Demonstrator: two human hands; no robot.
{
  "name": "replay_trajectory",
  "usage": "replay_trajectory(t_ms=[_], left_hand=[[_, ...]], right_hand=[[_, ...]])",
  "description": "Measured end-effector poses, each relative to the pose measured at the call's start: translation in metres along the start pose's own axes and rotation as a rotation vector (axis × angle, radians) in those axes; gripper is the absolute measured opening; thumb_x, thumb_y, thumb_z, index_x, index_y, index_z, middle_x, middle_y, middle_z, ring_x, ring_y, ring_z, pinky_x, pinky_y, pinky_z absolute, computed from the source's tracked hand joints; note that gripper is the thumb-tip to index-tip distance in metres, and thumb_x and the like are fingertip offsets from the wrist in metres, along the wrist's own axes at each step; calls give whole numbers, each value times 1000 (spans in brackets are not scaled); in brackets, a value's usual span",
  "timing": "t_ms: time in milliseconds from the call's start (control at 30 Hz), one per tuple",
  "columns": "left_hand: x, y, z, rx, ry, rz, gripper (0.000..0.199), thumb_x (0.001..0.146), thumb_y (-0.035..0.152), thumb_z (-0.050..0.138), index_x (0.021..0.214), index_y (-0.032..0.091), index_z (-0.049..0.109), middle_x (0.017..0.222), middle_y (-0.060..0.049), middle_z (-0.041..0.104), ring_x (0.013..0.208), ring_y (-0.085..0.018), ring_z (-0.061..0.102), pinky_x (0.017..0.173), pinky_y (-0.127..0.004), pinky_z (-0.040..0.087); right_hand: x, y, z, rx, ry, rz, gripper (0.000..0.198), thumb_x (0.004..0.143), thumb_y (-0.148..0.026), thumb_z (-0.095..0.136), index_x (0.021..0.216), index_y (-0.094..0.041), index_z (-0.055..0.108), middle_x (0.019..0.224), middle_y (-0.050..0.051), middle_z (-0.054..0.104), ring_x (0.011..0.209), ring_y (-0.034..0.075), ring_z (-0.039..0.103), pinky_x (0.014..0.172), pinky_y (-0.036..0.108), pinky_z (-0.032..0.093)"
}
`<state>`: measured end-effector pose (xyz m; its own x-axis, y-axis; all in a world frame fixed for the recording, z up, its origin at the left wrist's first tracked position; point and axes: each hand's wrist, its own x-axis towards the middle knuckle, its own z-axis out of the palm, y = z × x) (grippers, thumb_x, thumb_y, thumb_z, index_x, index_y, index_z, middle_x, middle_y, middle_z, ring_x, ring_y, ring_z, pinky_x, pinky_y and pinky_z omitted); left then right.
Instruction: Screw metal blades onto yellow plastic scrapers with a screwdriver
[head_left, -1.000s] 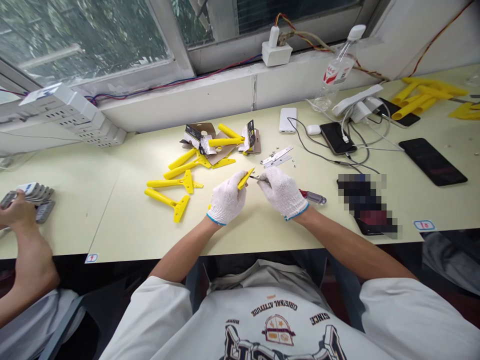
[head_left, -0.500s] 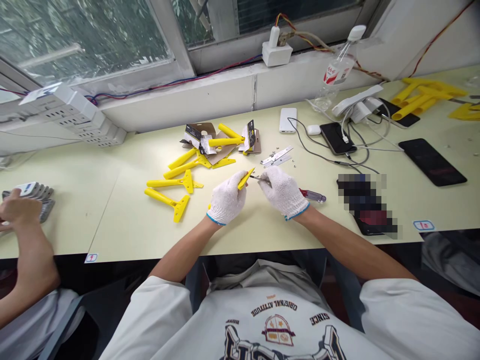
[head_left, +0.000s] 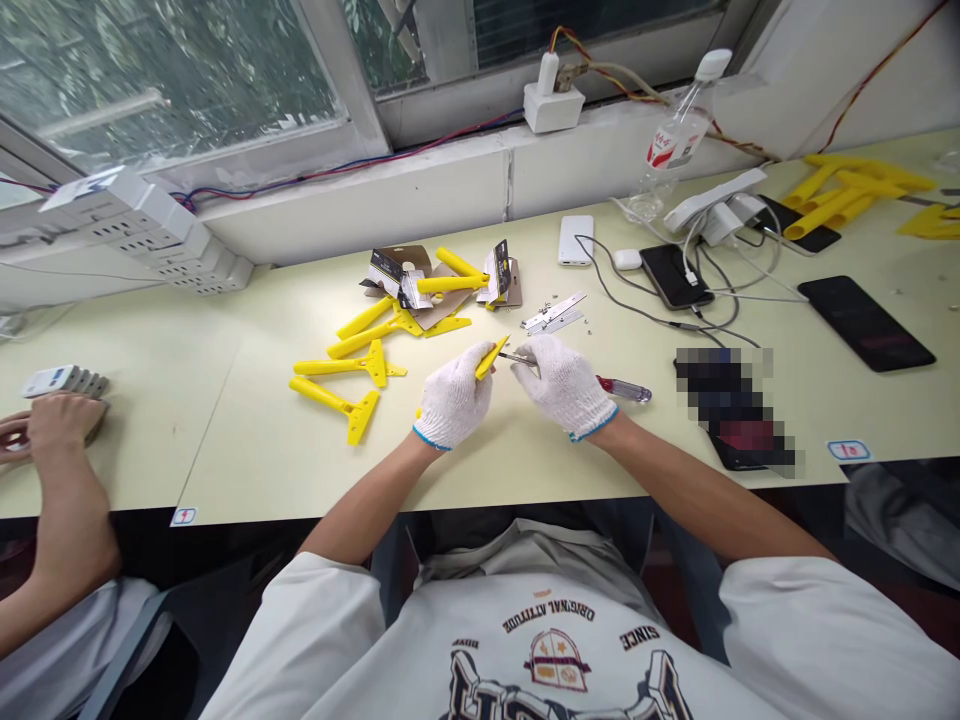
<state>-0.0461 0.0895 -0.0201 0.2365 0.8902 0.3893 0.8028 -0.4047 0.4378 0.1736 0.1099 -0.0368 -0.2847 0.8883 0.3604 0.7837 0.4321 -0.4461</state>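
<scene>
Working on a yellow scraper at a very busy table

So both hands are gloved in white knit with blue cuffs. Left hand (head_left: 454, 395) has its fingers closed around a yellow scraper (head_left: 491, 358), up in front of the chest over the table (head_left: 247, 440), with the pointy yellow end sticking out past thumb and fingers. Right hand (head_left: 564, 385) is right beside it, pinching a thin metal shaft (head_left: 514, 357) whose tip is right at the yellow end; can't tell if they actually touch. A red-and-clear handle (head_left: 627, 390) pokes out past the right wrist and roughly lines up with the shaft, but the glove hides the middle, so no idea if it's one tool.

Just beyond the hands there's a little spread of flat metal strips (head_left: 555, 313) with tiny screws around them. To the left of those, more yellow scrapers (head_left: 341, 367) lie about, some loose and some tangled up with torn-looking cardboard packaging (head_left: 390, 277).

Off to the right it's cable city: white power bank (head_left: 576, 241), a dark phone (head_left: 866, 323), a clear bottle (head_left: 671, 145) by the wall, and more yellow handles (head_left: 847, 190) in the far corner. Over on the left edge, another person's hand (head_left: 64, 415) is on some grey and white pieces (head_left: 64, 380).
</scene>
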Motion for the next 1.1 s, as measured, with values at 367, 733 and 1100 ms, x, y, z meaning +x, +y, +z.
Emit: replay_trajectory(t_ms=[367,733,1100], left_hand=[[0,3,-1,2,-15,6,44,105,17,53,146,23,66,124,-8,83,114,-23,81,102,-36,64],[0,-1,2,0,0,17,43,107,20,53,148,22,66,122,-7,83,112,-23,81,100,-35,63],[0,1,0,9,-6,12,43,106,18,54,147,22,66,124,-7,83,112,-23,82,98,-35,64]], right_hand=[[1,3,0,-17,-11,14,33,108,-40,70,125,-12,71,122,10,70,113,18,69,102,36,60],[2,2,-3,-7,-16,8,32,108,-39,70,123,-11,72,121,10,71,113,18,70,103,36,61],[2,0,-5,12,-38,25,32,108,-40,69,122,-11,73,122,11,71,114,18,70,104,36,60]])
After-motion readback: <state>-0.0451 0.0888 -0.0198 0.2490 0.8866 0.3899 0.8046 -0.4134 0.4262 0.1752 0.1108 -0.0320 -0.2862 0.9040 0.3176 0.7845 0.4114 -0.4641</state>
